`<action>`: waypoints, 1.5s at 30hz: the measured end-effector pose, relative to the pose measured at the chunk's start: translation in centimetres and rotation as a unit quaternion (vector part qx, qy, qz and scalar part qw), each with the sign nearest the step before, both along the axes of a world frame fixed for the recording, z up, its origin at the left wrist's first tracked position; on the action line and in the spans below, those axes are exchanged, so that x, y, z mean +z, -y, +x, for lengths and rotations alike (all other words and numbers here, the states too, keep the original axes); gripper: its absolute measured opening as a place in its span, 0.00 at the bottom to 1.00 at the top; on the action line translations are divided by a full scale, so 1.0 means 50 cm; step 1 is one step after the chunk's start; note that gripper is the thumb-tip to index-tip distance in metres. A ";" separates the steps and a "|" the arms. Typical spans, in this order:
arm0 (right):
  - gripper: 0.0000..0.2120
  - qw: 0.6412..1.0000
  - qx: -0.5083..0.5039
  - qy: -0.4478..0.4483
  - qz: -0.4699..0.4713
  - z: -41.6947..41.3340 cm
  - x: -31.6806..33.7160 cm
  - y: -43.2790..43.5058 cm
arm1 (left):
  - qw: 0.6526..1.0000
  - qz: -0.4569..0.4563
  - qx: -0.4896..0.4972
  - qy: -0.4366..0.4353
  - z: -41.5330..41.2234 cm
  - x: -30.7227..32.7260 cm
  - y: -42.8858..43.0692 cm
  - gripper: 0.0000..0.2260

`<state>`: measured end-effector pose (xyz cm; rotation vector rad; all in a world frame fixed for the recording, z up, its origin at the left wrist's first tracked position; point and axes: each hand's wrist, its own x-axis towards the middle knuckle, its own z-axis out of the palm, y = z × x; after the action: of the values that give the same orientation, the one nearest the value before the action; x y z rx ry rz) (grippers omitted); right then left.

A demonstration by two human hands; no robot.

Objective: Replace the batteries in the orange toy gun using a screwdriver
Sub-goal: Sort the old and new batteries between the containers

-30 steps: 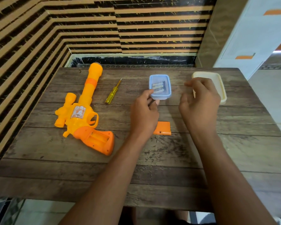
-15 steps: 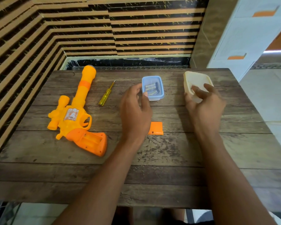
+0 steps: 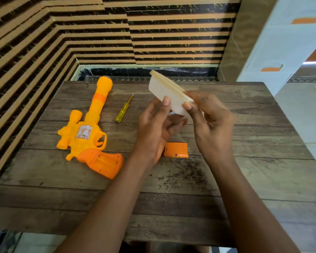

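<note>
left hand point(image 3: 153, 132) and right hand point(image 3: 212, 125) pinch a tilted cream plastic lid point(image 3: 164, 86), two o'clock of the orange toy gun point(image 3: 88, 132); levelling it seems wise.

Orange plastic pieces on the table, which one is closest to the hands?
The small flat battery cover, lying loose right beside the left hand. The toy gun is far bigger and lies farther left.

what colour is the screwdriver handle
Translucent yellow; the screwdriver handle shows best in the head view, its only view.
</note>
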<state>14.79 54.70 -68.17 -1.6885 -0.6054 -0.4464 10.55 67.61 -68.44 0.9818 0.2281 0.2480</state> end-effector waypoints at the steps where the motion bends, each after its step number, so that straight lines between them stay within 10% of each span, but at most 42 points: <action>1: 0.11 1.000 0.002 0.001 -0.001 0.001 -0.003 -0.004 | 1.000 -0.022 0.004 -0.002 -0.002 0.003 -0.008 0.25; 23: 0.11 0.980 0.098 -0.117 0.128 -0.018 0.001 -0.029 | 0.999 0.023 -0.022 -0.010 -0.019 0.016 -0.079 0.25; 31: 0.13 0.991 -0.003 0.091 -0.094 -0.007 -0.019 -0.013 | 0.996 -0.073 -0.025 -0.039 -0.022 0.026 -0.091 0.29; 45: 0.20 0.983 0.014 0.154 -0.103 -0.006 -0.012 -0.014 | 0.993 -0.095 -0.065 -0.021 -0.029 0.026 -0.117 0.50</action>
<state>14.51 55.42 -68.78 -1.8183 -0.9252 -0.6498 9.10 73.45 -67.14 0.8089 0.2215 0.0845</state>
